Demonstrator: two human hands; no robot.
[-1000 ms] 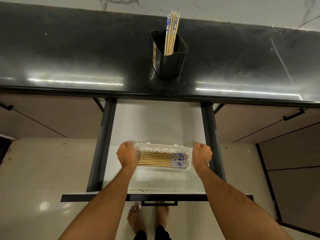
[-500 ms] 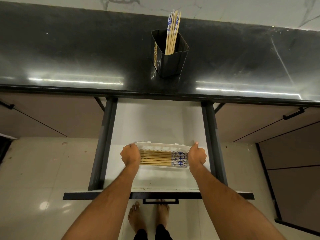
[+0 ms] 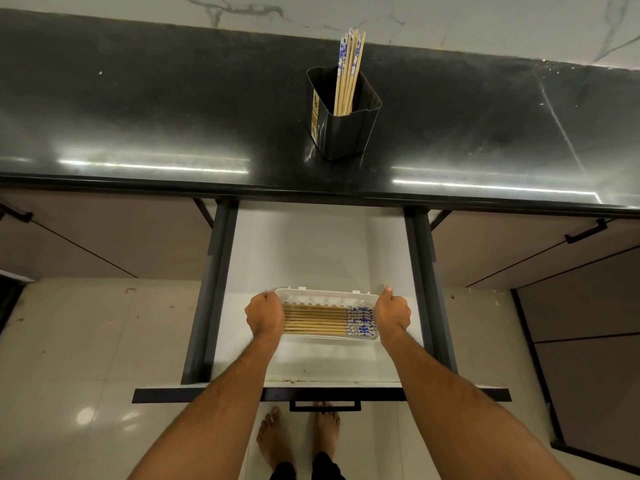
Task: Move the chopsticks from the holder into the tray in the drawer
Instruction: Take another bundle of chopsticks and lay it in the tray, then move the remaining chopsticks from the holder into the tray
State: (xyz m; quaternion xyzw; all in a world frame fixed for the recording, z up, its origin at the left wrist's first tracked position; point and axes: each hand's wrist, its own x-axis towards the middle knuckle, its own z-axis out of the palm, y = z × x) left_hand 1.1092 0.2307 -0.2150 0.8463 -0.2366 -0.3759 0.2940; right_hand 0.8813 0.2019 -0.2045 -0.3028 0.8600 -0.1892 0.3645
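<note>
A white plastic tray (image 3: 325,296) lies in the open drawer (image 3: 311,258), holding several wooden chopsticks (image 3: 318,318) side by side, their blue-patterned ends to the right. My left hand (image 3: 265,315) grips the tray's left end and my right hand (image 3: 391,311) grips its right end. On the black counter stands a black holder (image 3: 343,133) with several more chopsticks (image 3: 348,74) upright in it.
The drawer has dark side rails (image 3: 211,289) and a front panel with a handle (image 3: 323,405) close to my feet. Closed cabinet doors (image 3: 519,247) flank it. The black countertop (image 3: 138,109) runs across the view, with a marble wall behind.
Both hands moved inward from beside the tray and closed on its two ends. The tray and its chopsticks stay in about the same place.
</note>
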